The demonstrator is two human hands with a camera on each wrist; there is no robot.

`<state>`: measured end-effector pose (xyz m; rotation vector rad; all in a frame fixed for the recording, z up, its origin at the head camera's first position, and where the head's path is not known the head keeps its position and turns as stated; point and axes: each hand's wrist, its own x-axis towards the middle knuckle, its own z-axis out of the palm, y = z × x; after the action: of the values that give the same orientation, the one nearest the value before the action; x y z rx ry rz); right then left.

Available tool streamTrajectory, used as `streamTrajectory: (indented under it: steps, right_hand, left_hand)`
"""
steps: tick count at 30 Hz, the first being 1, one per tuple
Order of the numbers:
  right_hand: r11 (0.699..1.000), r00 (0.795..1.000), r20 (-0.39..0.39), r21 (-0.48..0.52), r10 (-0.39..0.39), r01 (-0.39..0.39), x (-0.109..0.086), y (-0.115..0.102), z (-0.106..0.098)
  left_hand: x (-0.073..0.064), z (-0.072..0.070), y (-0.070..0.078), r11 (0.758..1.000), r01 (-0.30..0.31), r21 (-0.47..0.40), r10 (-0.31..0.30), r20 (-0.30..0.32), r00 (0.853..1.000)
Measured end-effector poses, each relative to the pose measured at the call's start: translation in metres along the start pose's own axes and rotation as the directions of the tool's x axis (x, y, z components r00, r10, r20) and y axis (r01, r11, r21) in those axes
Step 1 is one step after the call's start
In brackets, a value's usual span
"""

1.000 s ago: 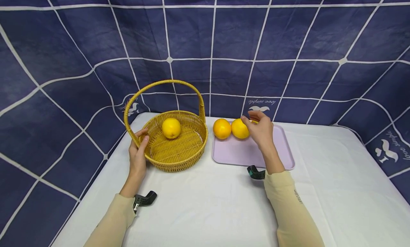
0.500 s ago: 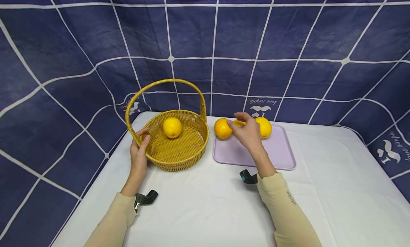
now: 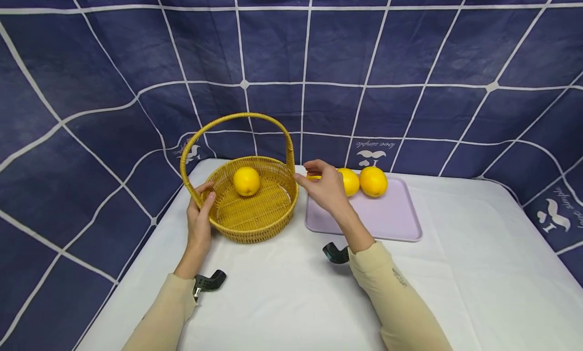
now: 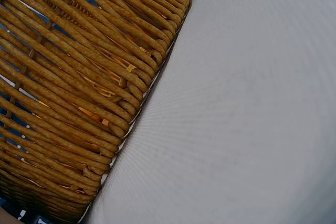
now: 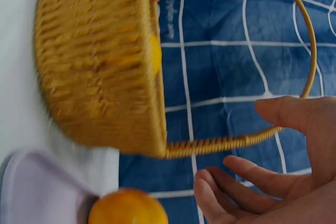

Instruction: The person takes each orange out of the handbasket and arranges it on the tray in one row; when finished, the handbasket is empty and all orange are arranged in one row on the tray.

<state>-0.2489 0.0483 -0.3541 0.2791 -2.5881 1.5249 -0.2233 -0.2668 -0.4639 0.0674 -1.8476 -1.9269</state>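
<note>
My left hand holds the left side of a woven basket by its rim, at the foot of its tall handle. One orange lies inside the basket. My right hand hovers over the left end of a lilac tray, thumb and fingers spread apart with nothing held. Beneath it sits an orange, mostly hidden in the head view; the right wrist view shows that orange below the fingers. Two more oranges, a middle one and a right one, rest along the tray's back.
A white cloth covers the table. Behind and at the sides hangs a dark blue curtain with white grid lines. The basket's arched handle rises high above its rim, close to the curtain. Black wrist mounts stick out from both wrists.
My right hand has moved left along the row of oranges, from the right one to the left one, uncovering the others. My left hand and the basket have stayed put.
</note>
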Motion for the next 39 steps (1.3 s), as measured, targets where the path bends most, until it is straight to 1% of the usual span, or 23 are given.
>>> streamTrajectory:
  steps: [4, 8, 13, 17, 20, 23, 27, 30, 33, 36, 39]
  right_hand:
    - [1.000, 0.998, 0.066, -0.016, -0.006, 0.007, 0.008, -0.016, 0.013]
    - [0.999, 0.994, 0.111, -0.033, -0.009, 0.013, 0.018, -0.029, 0.027]
    - [1.000, 0.989, 0.144, -0.009, 0.026, -0.025, 0.029, -0.038, 0.043]
    - [0.998, 0.978, 0.196, -0.015, 0.064, -0.062, 0.035, -0.042, 0.056]
    - [0.994, 0.963, 0.244, -0.022, 0.112, -0.110, 0.040, -0.045, 0.068]
    - [0.982, 0.946, 0.262, -0.044, 0.190, -0.185, 0.044, -0.046, 0.078]
    - [0.952, 0.914, 0.268, -0.043, 0.304, -0.304, 0.053, -0.045, 0.087]
    - [0.931, 0.890, 0.284, -0.026, 0.356, -0.364, 0.060, -0.045, 0.095]
    - [0.928, 0.881, 0.299, -0.050, 0.367, -0.369, 0.063, -0.045, 0.103]
    - [0.929, 0.869, 0.337, -0.063, 0.363, -0.364, 0.066, -0.046, 0.109]
    - [0.916, 0.852, 0.372, 0.010, 0.368, -0.400, 0.068, -0.046, 0.113]
  left_hand:
    - [0.000, -0.002, 0.001, 1.000, 0.006, -0.006, -0.006, -0.005, 1.000]
    - [0.001, -0.002, 0.002, 1.000, -0.006, -0.016, 0.006, -0.014, 1.000]
    - [0.002, 0.000, 0.002, 1.000, -0.003, -0.024, 0.003, -0.013, 1.000]
    - [0.002, 0.001, 0.001, 1.000, 0.014, -0.026, -0.014, -0.002, 1.000]
    - [0.001, 0.000, 0.001, 1.000, 0.014, -0.028, -0.015, -0.003, 1.000]
    - [0.000, -0.001, 0.001, 0.999, 0.020, -0.035, -0.020, -0.006, 1.000]
    - [0.000, 0.002, 0.002, 0.998, 0.029, -0.050, -0.029, -0.005, 1.000]
    - [0.000, 0.002, 0.003, 0.999, 0.028, -0.040, -0.029, -0.007, 1.000]
    - [0.001, 0.002, 0.004, 0.999, 0.028, -0.036, -0.028, -0.002, 1.000]
    - [0.001, 0.002, 0.003, 0.999, 0.022, -0.049, -0.022, -0.004, 1.000]
    - [0.001, 0.003, 0.002, 0.998, 0.022, -0.061, -0.023, -0.005, 1.000]
